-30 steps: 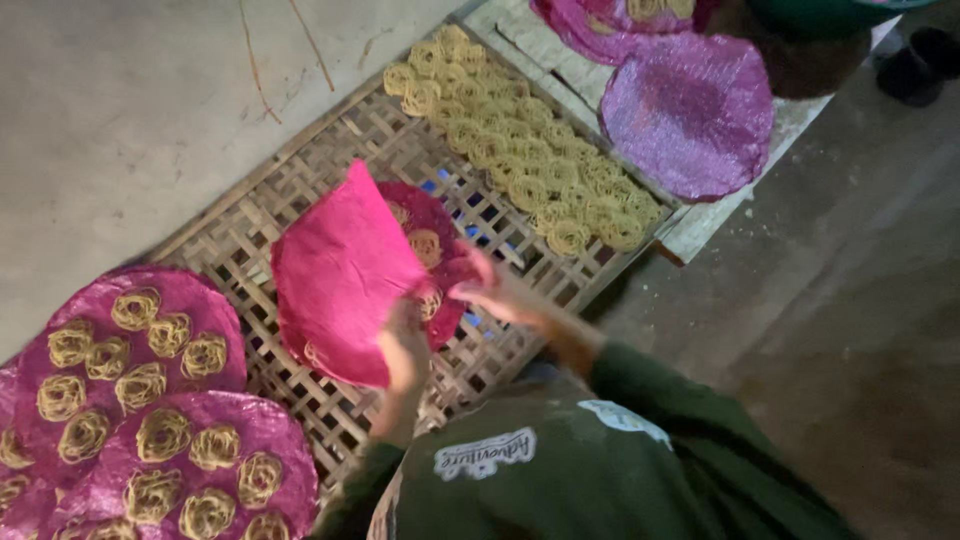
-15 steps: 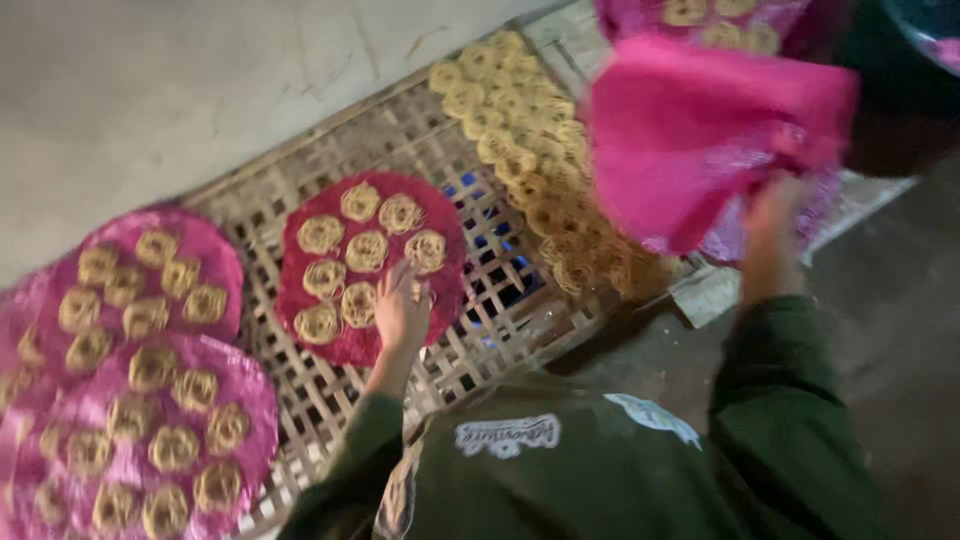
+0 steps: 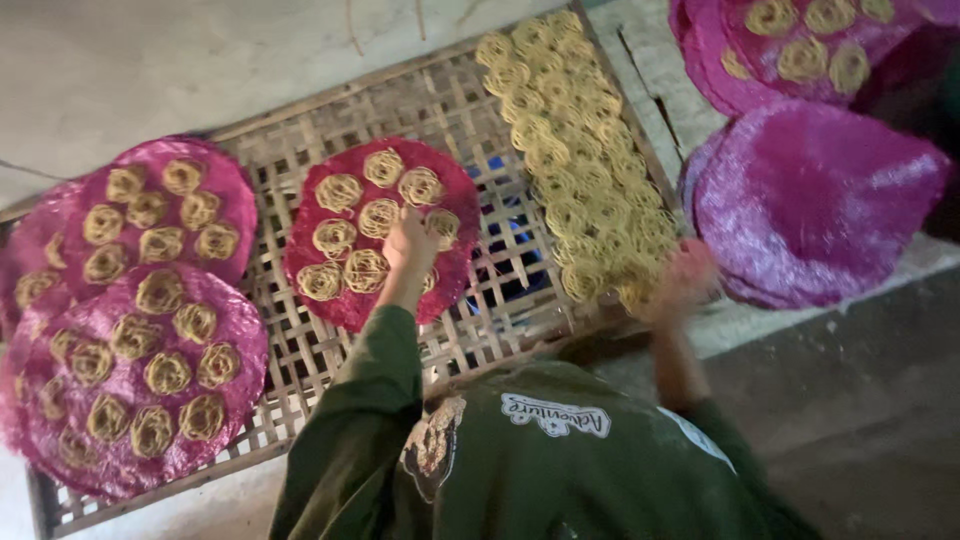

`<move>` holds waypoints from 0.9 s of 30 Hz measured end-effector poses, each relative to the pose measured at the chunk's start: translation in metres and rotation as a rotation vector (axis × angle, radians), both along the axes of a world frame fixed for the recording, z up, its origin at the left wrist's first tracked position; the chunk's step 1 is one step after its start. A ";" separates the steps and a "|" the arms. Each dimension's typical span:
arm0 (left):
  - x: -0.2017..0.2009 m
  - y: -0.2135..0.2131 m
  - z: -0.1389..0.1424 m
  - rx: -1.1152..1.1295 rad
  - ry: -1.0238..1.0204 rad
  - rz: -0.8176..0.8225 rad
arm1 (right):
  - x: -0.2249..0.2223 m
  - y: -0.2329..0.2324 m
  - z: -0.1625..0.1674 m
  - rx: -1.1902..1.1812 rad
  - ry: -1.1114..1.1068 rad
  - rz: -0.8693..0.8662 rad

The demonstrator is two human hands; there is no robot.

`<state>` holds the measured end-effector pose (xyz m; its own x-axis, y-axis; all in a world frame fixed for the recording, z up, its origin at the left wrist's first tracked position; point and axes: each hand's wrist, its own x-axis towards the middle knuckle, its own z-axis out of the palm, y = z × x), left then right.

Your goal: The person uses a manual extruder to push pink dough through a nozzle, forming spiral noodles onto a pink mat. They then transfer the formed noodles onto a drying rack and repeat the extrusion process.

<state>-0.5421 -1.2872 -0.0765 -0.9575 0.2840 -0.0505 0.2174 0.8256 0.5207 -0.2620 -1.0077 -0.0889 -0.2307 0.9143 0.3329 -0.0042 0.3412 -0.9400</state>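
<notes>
From the head camera, looking straight down, a woven bamboo drying rack (image 3: 300,340) lies flat on a pale floor. On its middle sits a round pink mat (image 3: 380,232) carrying coiled noodle nests (image 3: 365,270), pale yellow and set in a loose ring.

The left hand (image 3: 410,245) rests on the near right part of this mat, fingers flat and released, touching the mat among the nests; it grips nothing that can be seen. A dark green sleeve (image 3: 370,400) runs from it toward the near edge of the picture.

The right hand (image 3: 685,275) is at the near right corner of the rack, just beside the near end of a long strip of bare noodle nests (image 3: 575,160) that runs from near to far along the right side of the rack. This hand is blurred, so whether it is clenched or released cannot be told, and nothing is clearly held in it.

On the left end of the rack lie two more pink mats loaded with nests, one far (image 3: 160,215) and one near (image 3: 135,375), their edges overlapping.

To the right of the rack, on a pale slab, sits a stack of empty pink mats (image 3: 815,200). Beyond it, at the far right, another pink mat with nests (image 3: 800,50) is partly cut off by the frame.
</notes>
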 end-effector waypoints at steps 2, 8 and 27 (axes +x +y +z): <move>-0.002 0.000 0.000 -0.038 -0.036 -0.048 | -0.027 -0.056 -0.011 -0.060 0.006 0.433; 0.050 0.003 0.016 0.061 0.151 -0.458 | -0.071 -0.136 0.007 -0.971 0.003 0.996; 0.046 -0.127 -0.046 -0.002 0.358 -0.686 | 0.002 -0.132 0.013 0.359 -0.840 0.081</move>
